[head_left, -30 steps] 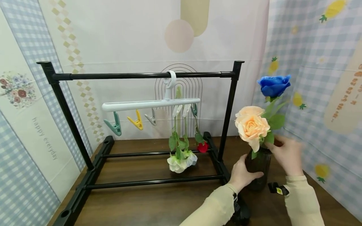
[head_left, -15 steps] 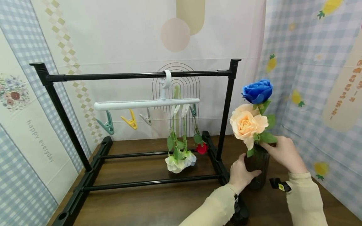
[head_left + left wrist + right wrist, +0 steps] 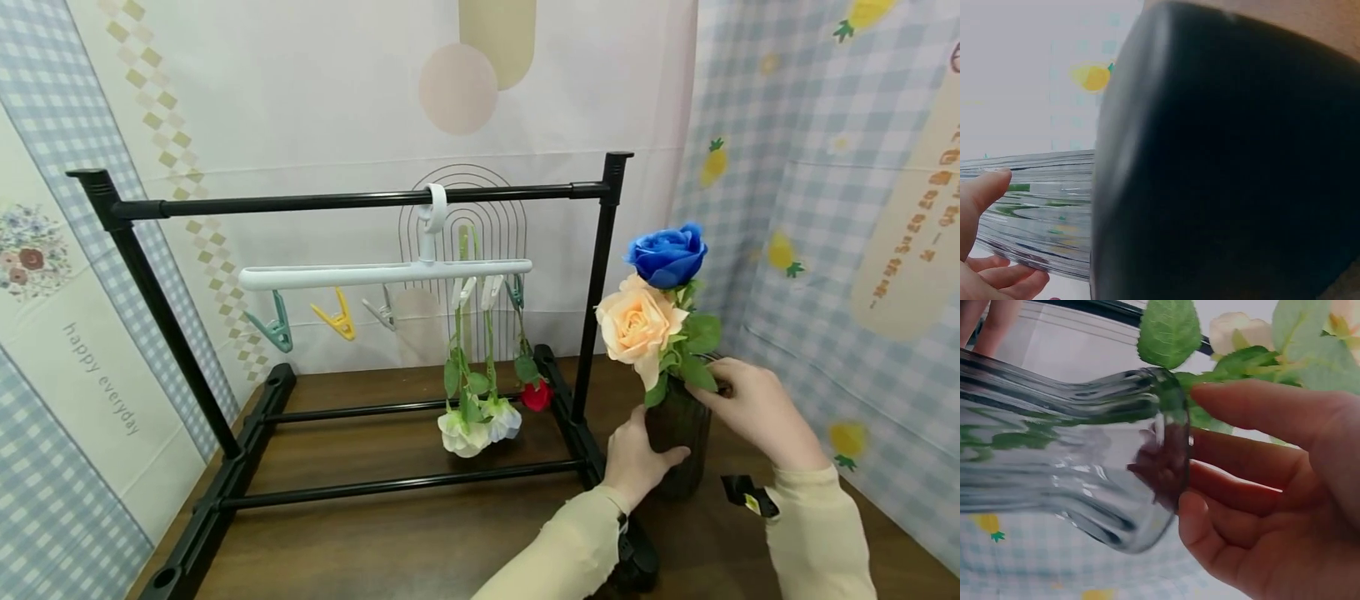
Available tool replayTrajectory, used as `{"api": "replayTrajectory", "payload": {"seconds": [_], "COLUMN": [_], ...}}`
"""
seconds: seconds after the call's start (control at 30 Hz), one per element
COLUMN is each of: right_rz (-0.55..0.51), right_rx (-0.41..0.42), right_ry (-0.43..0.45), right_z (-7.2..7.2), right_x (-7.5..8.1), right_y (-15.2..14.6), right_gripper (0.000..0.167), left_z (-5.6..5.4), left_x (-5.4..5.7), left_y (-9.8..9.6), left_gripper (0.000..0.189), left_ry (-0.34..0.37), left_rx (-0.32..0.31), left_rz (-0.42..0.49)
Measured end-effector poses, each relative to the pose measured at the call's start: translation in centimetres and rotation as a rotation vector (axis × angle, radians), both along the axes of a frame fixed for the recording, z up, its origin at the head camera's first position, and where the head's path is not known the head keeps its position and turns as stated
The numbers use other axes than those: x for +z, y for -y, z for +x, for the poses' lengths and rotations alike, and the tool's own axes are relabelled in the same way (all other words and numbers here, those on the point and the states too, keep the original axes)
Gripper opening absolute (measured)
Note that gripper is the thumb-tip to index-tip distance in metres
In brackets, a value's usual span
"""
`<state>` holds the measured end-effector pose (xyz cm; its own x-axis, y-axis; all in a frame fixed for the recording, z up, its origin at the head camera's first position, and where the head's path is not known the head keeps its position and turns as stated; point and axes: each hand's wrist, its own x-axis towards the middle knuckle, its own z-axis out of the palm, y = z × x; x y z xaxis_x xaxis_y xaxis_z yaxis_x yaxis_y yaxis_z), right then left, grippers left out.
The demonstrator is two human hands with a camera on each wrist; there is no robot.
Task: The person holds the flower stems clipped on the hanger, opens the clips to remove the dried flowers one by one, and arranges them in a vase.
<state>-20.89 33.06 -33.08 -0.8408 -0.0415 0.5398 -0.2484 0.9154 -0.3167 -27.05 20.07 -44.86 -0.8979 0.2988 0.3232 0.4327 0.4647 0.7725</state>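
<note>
My left hand (image 3: 636, 458) grips the side of a ribbed glass vase (image 3: 678, 437) that stands upright on the table. In the left wrist view, its thumb and fingers lie on opposite sides of the glass. A blue rose (image 3: 666, 255) and a peach rose (image 3: 637, 321) with green leaves rise from the vase and lean left. My right hand (image 3: 757, 410) is at the vase mouth, beside the leaves. In the right wrist view, its spread fingers (image 3: 1244, 406) reach the rim around a dark red, petal-like thing (image 3: 1163, 465) seen through the glass.
Left of the vase stands a black rack (image 3: 300, 202). From its bar hangs a white hanger (image 3: 386, 271) with several clips; white flowers (image 3: 480, 427) and a red flower (image 3: 536, 395) hang upside down from some. A checked cloth (image 3: 810, 208) closes off the right.
The blue and peach roses have swung left and lower, the blue one now over the peach one. My right hand has shifted slightly down at the rim. The left hand keeps its grip.
</note>
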Motion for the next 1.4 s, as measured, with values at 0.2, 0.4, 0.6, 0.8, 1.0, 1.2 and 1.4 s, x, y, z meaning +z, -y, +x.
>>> {"api": "replayTrajectory", "payload": {"seconds": [0.2, 0.4, 0.6, 0.8, 1.0, 1.2, 1.4], "right_rz": [-0.054, -0.062, -0.125, -0.108, -0.098, -0.004, 0.054], "right_rx": [-0.065, -0.012, 0.288, 0.545, 0.757, 0.825, 0.656], "right_ry": [-0.152, -0.322, -0.331, -0.487, -0.715, -0.725, -0.762], "right_z": [2.3, 4.7, 4.3, 3.3, 2.8, 0.6, -1.6], "right_x": [0.6, 1.5, 1.5, 0.8, 1.5, 2.4, 3.5], "right_y": [0.7, 2.1, 4.0, 6.1, 8.5, 10.6, 13.1], "right_gripper": [0.023, 0.005, 0.027, 0.016, 0.026, 0.028, 0.031], "left_z": [-0.1, -0.5, -0.4, 1.0, 0.8, -0.9, -3.6], "left_x": [0.1, 0.2, 0.3, 1.6, 3.7, 6.7, 8.6], "left_y": [0.4, 1.2, 2.7, 6.2, 11.2, 15.6, 19.7], "left_gripper": [0.067, 0.069, 0.079, 0.051, 0.018, 0.015, 0.013], "left_ry": [0.000, -0.003, 0.027, 0.016, -0.071, -0.101, -0.185], "left_rx": [0.014, -0.012, -0.116, -0.167, -0.241, -0.077, 0.187], "left_rz": [-0.017, -0.020, -0.061, -0.241, -0.150, 0.257, 0.548]}}
